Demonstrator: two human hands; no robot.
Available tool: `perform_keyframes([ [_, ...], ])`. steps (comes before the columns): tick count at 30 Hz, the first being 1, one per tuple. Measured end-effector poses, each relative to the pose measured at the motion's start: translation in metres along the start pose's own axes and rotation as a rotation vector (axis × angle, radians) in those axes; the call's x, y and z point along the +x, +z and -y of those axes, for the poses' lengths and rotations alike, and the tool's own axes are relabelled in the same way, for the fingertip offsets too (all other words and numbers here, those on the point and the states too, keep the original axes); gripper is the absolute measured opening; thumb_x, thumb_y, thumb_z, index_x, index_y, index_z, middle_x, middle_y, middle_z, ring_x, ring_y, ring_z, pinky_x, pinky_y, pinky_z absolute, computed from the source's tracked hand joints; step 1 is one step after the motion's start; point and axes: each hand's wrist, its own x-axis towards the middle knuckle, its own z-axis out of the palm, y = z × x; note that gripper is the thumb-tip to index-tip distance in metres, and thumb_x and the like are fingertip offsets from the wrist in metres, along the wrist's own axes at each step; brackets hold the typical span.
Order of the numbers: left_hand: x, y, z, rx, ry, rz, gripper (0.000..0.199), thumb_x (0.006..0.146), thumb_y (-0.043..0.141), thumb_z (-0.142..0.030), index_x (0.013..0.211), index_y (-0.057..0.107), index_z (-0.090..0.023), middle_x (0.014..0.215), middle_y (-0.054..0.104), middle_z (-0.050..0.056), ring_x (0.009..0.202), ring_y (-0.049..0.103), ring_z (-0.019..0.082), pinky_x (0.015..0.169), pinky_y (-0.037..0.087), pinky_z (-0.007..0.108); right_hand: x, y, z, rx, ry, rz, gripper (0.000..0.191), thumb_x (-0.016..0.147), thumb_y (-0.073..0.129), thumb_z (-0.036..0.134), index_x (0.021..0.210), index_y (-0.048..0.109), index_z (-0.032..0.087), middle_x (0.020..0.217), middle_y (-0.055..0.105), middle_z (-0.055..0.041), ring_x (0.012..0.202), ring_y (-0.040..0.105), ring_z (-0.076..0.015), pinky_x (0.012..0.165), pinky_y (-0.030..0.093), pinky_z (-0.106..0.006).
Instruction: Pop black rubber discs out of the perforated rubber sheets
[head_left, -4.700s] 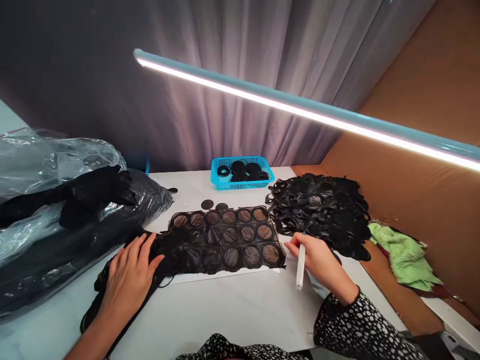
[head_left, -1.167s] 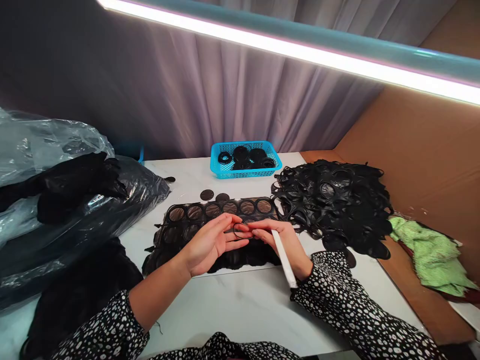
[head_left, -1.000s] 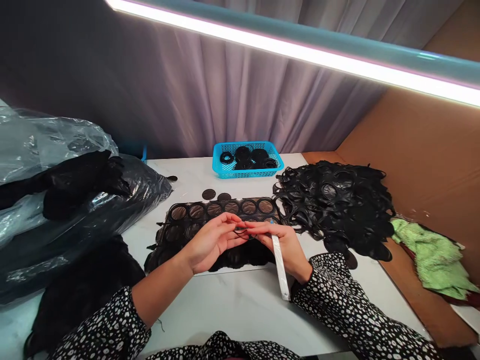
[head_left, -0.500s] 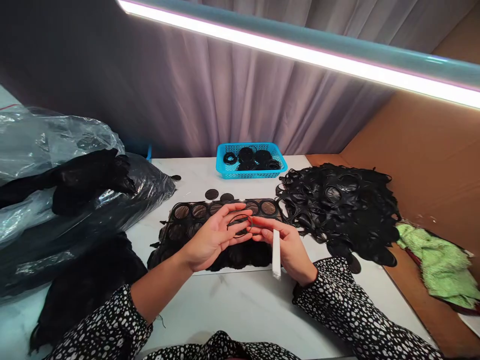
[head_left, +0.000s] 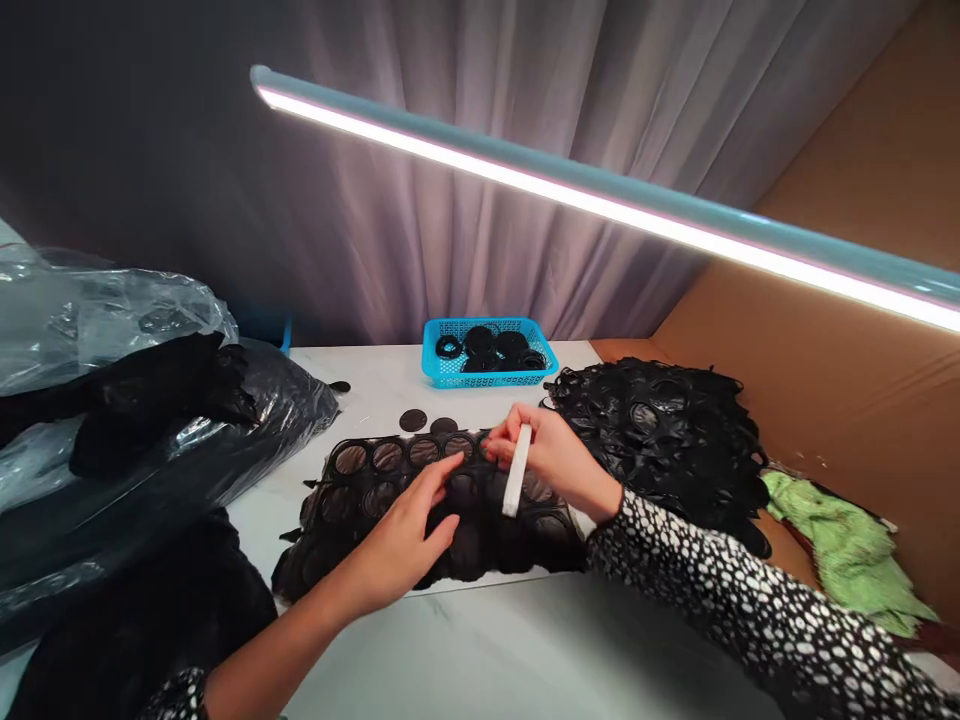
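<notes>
A black moulded rubber sheet (head_left: 352, 500) with rows of round rings lies on the white table. My left hand (head_left: 416, 525) is over its middle, fingers stretched and thumb apart, holding nothing. Toward the sheet's back edge, my right hand (head_left: 544, 445) has its fingers pinched together. A slim white stick (head_left: 517, 475) is gripped in it and juts back toward me. Its working tip is hidden behind the fingers. Two loose black discs (head_left: 413, 420) lie just behind the sheet.
Behind stands a blue basket (head_left: 491, 378) with black rings. A heap of black rubber scraps (head_left: 660, 430) is at right, near a green cloth (head_left: 847, 550). Plastic bags (head_left: 262, 430) and black material fill the left. A lit tube lamp (head_left: 525, 180) crosses above.
The thin black ring between my hands no longer shows there. My left hand has moved down and left; my right hand has come down onto the sheet's back rows. The view has tilted up.
</notes>
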Motion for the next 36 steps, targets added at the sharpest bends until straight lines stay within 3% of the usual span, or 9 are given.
perform_keyframes([
  [2, -0.004, -0.003, 0.018, 0.411, 0.074, -0.072, 0.051, 0.096, 0.05, -0.022, 0.145, 0.038, -0.03, 0.156, 0.033, 0.006, 0.146, 0.027, 0.028, 0.118, 0.024, 0.053, 0.036, -0.011, 0.011, -0.148, -0.109, -0.057, 0.036, 0.07, 0.075, 0.031, 0.065, 0.041, 0.021, 0.069, 0.066, -0.0005, 0.062, 0.063, -0.0152, 0.055, 0.046, -0.025],
  [5, -0.006, -0.007, 0.044, 0.76, 0.146, -0.075, 0.052, 0.098, 0.052, -0.032, 0.147, 0.037, -0.027, 0.157, 0.032, 0.007, 0.147, 0.021, 0.028, 0.118, 0.021, 0.056, 0.094, -0.023, 0.017, -0.184, -0.167, -0.121, 0.035, 0.07, 0.071, 0.026, 0.066, 0.037, 0.022, 0.07, 0.068, -0.0015, 0.066, 0.066, -0.0172, 0.057, 0.049, -0.025],
  [10, -0.006, -0.008, 0.064, 0.936, 0.152, -0.004, 0.061, 0.095, 0.055, -0.047, 0.149, 0.035, -0.025, 0.157, 0.031, 0.011, 0.146, 0.023, 0.03, 0.115, 0.025, 0.058, 0.157, -0.032, -0.005, -0.475, 0.03, -0.352, 0.031, 0.073, 0.064, 0.015, 0.061, 0.036, 0.022, 0.067, 0.067, -0.0019, 0.066, 0.065, -0.0158, 0.063, 0.049, -0.025],
  [15, -0.008, -0.006, 0.068, 0.956, 0.137, 0.004, 0.062, 0.096, 0.051, -0.05, 0.15, 0.033, -0.024, 0.158, 0.028, 0.01, 0.147, 0.022, 0.03, 0.116, 0.023, 0.056, 0.163, -0.056, -0.017, -0.601, 0.088, -0.445, 0.041, 0.063, 0.073, 0.009, 0.052, 0.037, 0.022, 0.059, 0.062, -0.0031, 0.075, 0.063, -0.0199, 0.068, 0.044, -0.027],
  [20, -0.008, -0.012, 0.069, 0.907, 0.169, 0.016, 0.061, 0.099, 0.045, -0.05, 0.153, 0.028, -0.026, 0.159, 0.025, 0.01, 0.148, 0.017, 0.03, 0.117, 0.015, 0.057, 0.124, -0.078, 0.01, -0.554, 0.098, -0.448, 0.031, 0.08, 0.068, 0.035, 0.066, 0.044, 0.021, 0.073, 0.066, -0.0031, 0.072, 0.06, -0.015, 0.063, 0.043, -0.024],
  [25, -0.002, -0.002, 0.051, 0.803, 0.212, 0.028, 0.057, 0.099, 0.047, -0.045, 0.15, 0.033, -0.023, 0.159, 0.026, 0.013, 0.148, 0.017, 0.03, 0.117, 0.011, 0.058, 0.028, -0.071, 0.024, -0.095, 0.117, -0.101, 0.043, 0.086, 0.047, 0.064, 0.09, 0.055, 0.022, 0.064, 0.058, 0.0024, 0.054, 0.051, -0.0116, 0.053, 0.041, -0.023],
  [30, 0.007, 0.048, 0.018, 0.704, 0.412, 0.262, 0.053, 0.095, 0.058, -0.039, 0.144, 0.044, -0.025, 0.158, 0.028, 0.011, 0.148, 0.02, 0.026, 0.12, 0.015, 0.046, -0.06, -0.057, -0.014, -0.28, 0.175, 0.011, 0.037, 0.089, 0.05, 0.05, 0.09, 0.068, 0.018, 0.061, 0.052, 0.003, 0.055, 0.046, -0.0109, 0.052, 0.037, -0.024],
  [33, 0.01, 0.071, 0.014, 0.644, 0.443, 0.314, 0.056, 0.091, 0.064, -0.039, 0.143, 0.046, -0.025, 0.156, 0.032, 0.012, 0.147, 0.02, 0.029, 0.12, 0.01, 0.049, -0.087, -0.056, -0.041, -0.249, 0.195, -0.026, 0.027, 0.083, 0.063, 0.044, 0.091, 0.062, 0.018, 0.069, 0.058, 0.0027, 0.06, 0.052, -0.0117, 0.056, 0.041, -0.024],
  [36, 0.011, 0.076, 0.019, 0.612, 0.424, 0.344, 0.058, 0.092, 0.062, -0.04, 0.145, 0.043, -0.026, 0.157, 0.03, 0.011, 0.148, 0.019, 0.031, 0.119, 0.009, 0.053, -0.1, -0.055, -0.054, -0.229, 0.235, -0.034, 0.025, 0.082, 0.066, 0.043, 0.081, 0.059, 0.019, 0.068, 0.06, 0.0019, 0.06, 0.054, -0.0125, 0.056, 0.042, -0.025],
])
